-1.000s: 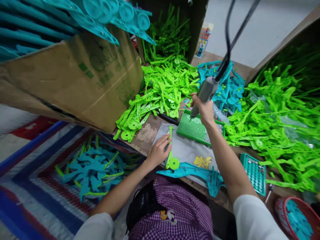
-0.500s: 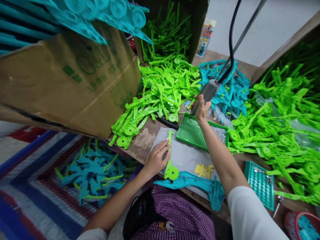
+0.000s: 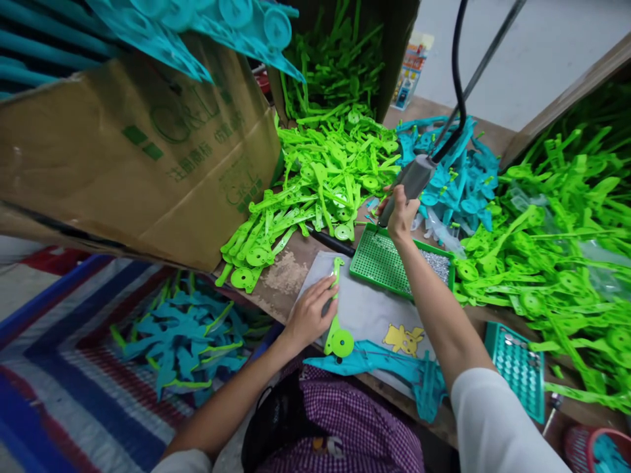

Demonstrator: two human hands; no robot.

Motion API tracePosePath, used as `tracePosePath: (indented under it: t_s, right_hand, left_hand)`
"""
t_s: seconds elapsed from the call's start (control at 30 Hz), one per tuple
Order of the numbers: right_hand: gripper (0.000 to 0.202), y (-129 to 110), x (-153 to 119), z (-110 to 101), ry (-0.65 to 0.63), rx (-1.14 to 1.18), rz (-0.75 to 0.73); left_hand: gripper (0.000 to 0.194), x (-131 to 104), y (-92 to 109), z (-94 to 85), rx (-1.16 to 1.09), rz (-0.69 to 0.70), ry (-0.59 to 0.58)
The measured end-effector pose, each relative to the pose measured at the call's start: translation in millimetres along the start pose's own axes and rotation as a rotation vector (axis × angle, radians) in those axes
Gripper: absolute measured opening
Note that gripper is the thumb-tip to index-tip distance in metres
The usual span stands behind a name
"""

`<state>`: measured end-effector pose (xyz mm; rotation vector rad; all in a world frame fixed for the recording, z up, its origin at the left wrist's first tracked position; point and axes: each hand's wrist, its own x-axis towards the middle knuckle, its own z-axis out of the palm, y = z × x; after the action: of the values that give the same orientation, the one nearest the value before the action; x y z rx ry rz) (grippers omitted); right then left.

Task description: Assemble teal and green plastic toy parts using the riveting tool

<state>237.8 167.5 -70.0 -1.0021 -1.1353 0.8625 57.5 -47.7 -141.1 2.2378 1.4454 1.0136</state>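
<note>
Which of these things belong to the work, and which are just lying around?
Apparently in use:
Gray tool in the right hand
Green part under the left hand
Green tray by the tool's tip
Gray cloth under that part

Seemingly lying about:
Colorful packet
Teal tray

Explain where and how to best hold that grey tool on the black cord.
Probably around the barrel of the grey tool, from the near side, where the right hand holds it. The barrel is slim and slants down toward the green tray, with the black cord leaving its top, so gripping mid-barrel should leave both ends free.
</note>
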Motion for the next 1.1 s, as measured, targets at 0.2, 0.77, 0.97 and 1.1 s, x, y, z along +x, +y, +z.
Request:
tracePosePath:
  t_s: [0.2,0.77,0.97,1.1]
  right_hand:
    - [0.05,-24.7,-7.4,-7.7,0.033,0.111,-0.062]
    - [0.038,-20.0,-83.0,59.9,-0.222,0.136,-0.02]
    - [0.034,-13.9,-84.2,65.5,-0.275,0.136,-0.017]
    - [0.034,-10.2,-84.9,67.2,-0.307,0.095,-0.034]
  left_hand:
    - [0.03,-1.3,-2.2,1.9,0.009,0.019,0.025]
    - [0.03,-2.3,1.4,-0.6,0.005,-0.018,-0.005]
    - [0.03,-2.1,0.5,0.2,0.024,-0.019,0.004]
    - [0.03,-1.5,0.6,-0.2,0.013,-0.027,-0.007]
